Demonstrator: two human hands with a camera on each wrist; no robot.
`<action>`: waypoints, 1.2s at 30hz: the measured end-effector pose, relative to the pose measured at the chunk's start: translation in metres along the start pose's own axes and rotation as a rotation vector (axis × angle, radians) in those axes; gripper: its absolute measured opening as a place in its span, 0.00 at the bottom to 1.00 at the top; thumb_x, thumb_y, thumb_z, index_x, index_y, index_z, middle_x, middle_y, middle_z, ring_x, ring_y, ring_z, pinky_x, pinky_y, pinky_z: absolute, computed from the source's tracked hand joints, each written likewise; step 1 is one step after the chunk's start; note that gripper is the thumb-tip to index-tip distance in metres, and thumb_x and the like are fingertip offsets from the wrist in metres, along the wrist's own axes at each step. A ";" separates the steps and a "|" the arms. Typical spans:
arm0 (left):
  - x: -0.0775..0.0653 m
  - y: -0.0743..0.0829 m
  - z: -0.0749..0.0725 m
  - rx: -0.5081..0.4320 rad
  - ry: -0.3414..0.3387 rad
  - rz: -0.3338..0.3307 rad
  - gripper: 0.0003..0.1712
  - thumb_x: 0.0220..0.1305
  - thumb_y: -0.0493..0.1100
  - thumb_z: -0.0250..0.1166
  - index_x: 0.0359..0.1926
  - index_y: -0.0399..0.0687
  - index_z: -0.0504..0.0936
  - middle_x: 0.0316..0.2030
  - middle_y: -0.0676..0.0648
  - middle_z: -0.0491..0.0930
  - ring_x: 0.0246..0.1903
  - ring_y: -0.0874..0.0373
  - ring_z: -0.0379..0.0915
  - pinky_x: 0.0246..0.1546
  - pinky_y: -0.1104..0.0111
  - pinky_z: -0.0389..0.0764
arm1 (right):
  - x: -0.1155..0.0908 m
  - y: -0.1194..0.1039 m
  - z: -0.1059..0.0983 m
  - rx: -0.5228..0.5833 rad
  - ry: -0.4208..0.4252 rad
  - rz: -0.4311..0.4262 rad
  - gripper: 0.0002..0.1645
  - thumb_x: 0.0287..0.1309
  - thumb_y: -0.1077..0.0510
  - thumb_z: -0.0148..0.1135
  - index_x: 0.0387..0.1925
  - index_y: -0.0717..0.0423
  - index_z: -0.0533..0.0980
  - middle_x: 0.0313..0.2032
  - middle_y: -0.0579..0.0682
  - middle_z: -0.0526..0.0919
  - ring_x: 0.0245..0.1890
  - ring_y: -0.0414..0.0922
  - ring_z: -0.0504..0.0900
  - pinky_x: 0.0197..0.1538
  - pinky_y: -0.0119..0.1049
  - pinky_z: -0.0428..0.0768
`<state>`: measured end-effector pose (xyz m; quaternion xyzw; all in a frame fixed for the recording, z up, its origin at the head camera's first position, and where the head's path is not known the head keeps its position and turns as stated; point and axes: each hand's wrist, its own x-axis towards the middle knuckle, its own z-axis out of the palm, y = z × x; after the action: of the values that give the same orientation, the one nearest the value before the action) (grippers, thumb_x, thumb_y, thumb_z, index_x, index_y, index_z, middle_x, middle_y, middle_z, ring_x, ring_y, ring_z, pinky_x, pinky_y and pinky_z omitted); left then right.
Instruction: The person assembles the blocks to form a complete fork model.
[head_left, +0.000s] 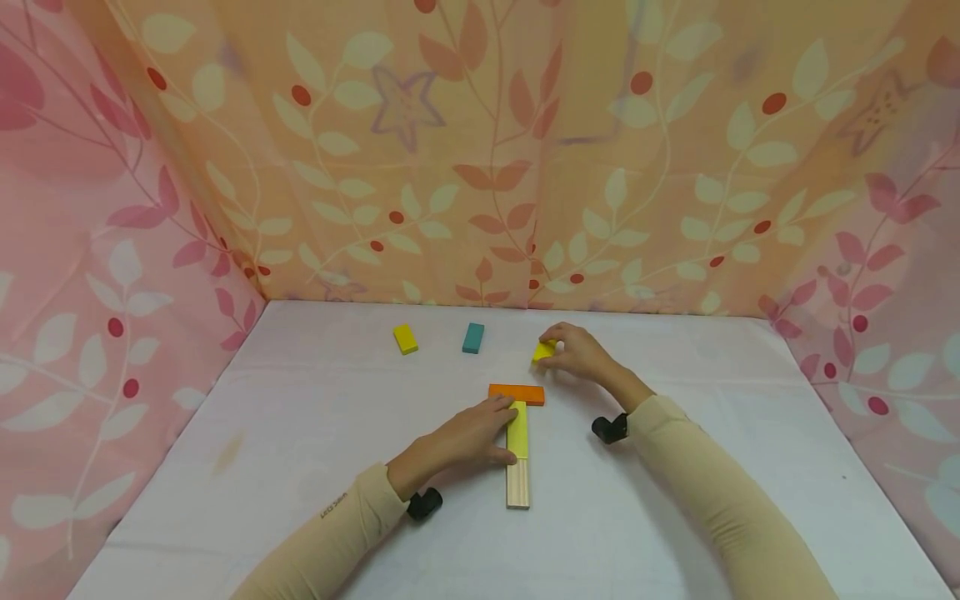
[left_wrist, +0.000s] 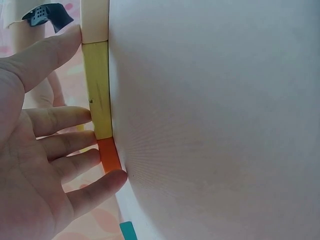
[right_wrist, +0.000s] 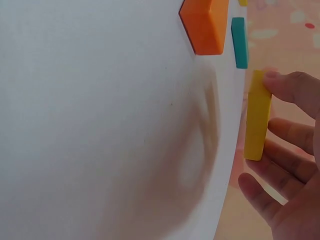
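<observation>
Pinching a yellow block [head_left: 543, 352] between thumb and fingertips, the right hand [head_left: 573, 352] sits right of centre in the head view; whether that block touches the bench [head_left: 300, 400] cannot be told. In the right wrist view the block is at the right of the frame, with the thumb at its upper end and fingers along its side and lower end.

Near the middle of the head view, the left hand [head_left: 472, 432] has its fingers spread, reaching over from the left to a lime block [head_left: 519, 437]. The left wrist view shows the thumb where the lime block meets a plain wood block [head_left: 517, 483], the index fingertip against the lime block's side, and the little fingertip by an orange block [head_left: 525, 394].

These three lie touching on the bench: plain wood lowest in the head view, lime above it in line, and orange laid crosswise at the top, making a T.

Further up the frame, well apart from the T, lie a teal block [head_left: 473, 338] and, to its left, a second yellow block [head_left: 405, 339], both tilted slightly. Leaf-patterned cloth [head_left: 337, 167] fills the upper part of the frame. Beige sleeves [head_left: 720, 500] enter from the bottom edge.
</observation>
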<state>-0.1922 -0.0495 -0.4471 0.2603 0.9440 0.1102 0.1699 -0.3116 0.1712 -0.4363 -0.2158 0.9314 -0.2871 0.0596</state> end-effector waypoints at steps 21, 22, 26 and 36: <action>0.001 0.000 0.000 -0.004 -0.002 0.002 0.45 0.54 0.61 0.70 0.69 0.50 0.68 0.73 0.48 0.61 0.74 0.52 0.53 0.71 0.57 0.64 | -0.004 -0.004 0.019 -0.016 -0.048 0.056 0.30 0.51 0.47 0.73 0.52 0.60 0.80 0.54 0.57 0.80 0.55 0.54 0.76 0.64 0.52 0.74; 0.001 0.000 0.000 -0.005 -0.003 0.002 0.45 0.54 0.61 0.70 0.69 0.50 0.68 0.73 0.48 0.61 0.74 0.52 0.53 0.71 0.57 0.64 | -0.005 -0.004 0.019 -0.021 -0.049 0.053 0.30 0.51 0.47 0.73 0.52 0.60 0.80 0.54 0.57 0.80 0.55 0.54 0.76 0.63 0.52 0.74; 0.000 0.000 0.000 -0.007 -0.002 0.006 0.45 0.55 0.61 0.70 0.69 0.50 0.68 0.73 0.48 0.61 0.74 0.52 0.53 0.71 0.57 0.64 | -0.007 -0.005 0.020 -0.028 -0.049 0.056 0.30 0.51 0.46 0.73 0.51 0.60 0.80 0.55 0.58 0.80 0.53 0.54 0.77 0.61 0.51 0.76; -0.001 -0.002 0.000 -0.020 -0.004 0.020 0.45 0.56 0.61 0.70 0.69 0.48 0.68 0.73 0.47 0.60 0.75 0.51 0.52 0.71 0.56 0.63 | -0.009 -0.003 0.024 -0.073 -0.052 0.007 0.28 0.52 0.47 0.73 0.49 0.62 0.81 0.51 0.58 0.81 0.48 0.51 0.79 0.56 0.48 0.79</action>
<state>-0.1927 -0.0515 -0.4473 0.2683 0.9399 0.1208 0.1731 -0.2971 0.1605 -0.4546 -0.2221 0.9401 -0.2469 0.0767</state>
